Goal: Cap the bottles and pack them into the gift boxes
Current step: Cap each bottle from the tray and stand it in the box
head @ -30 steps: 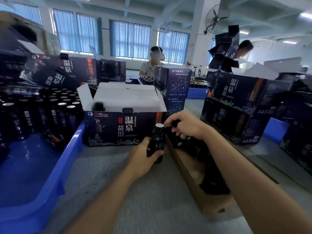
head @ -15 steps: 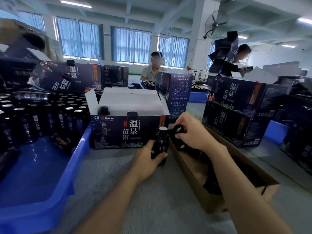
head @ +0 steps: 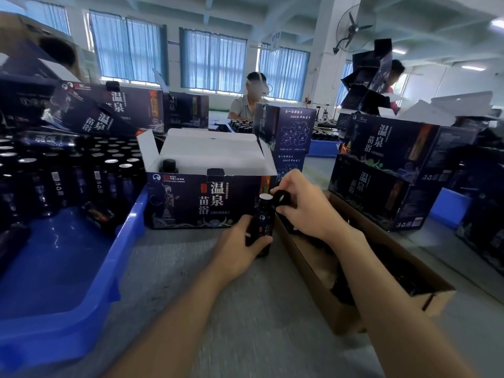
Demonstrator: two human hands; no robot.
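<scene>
The left grip (head: 240,246) is curling round the lower body of a dark bottle (head: 265,214), thumb on the near side and fingers wrapping behind it. The bottle is standing upright with its base down at the grey counter (head: 245,309), and its silver-topped mouth is showing uncovered. The right grip (head: 305,205) is pinching a black cap (head: 283,199) between thumb and fingertips, holding it tilted just beside the bottle's mouth, on its right and not yet on it.

The bottle is standing just in front of the near right corner of an open gift box (head: 201,200), whose white flaps are standing up. One capped bottle (head: 168,166) is showing inside it at the left end. Right of the grips, a long brown cardboard box (head: 308,268) is lying along the counter, holding loose black caps (head: 403,274); the right forearm is reaching over it.

Toward the counter's left edge, a blue crate (head: 128,241) is holding rows of uncapped dark bottles (head: 109,173) packed at its far end. More gift boxes (head: 125,110) are piling up behind the crate. Toward the right edge, two closed gift boxes (head: 381,170) are sitting stacked, with a blue tray (head: 450,208) beside them. Behind the open box, another gift box (head: 289,137) is standing on end. At the far side, a seated person (head: 251,96) is facing this way.
</scene>
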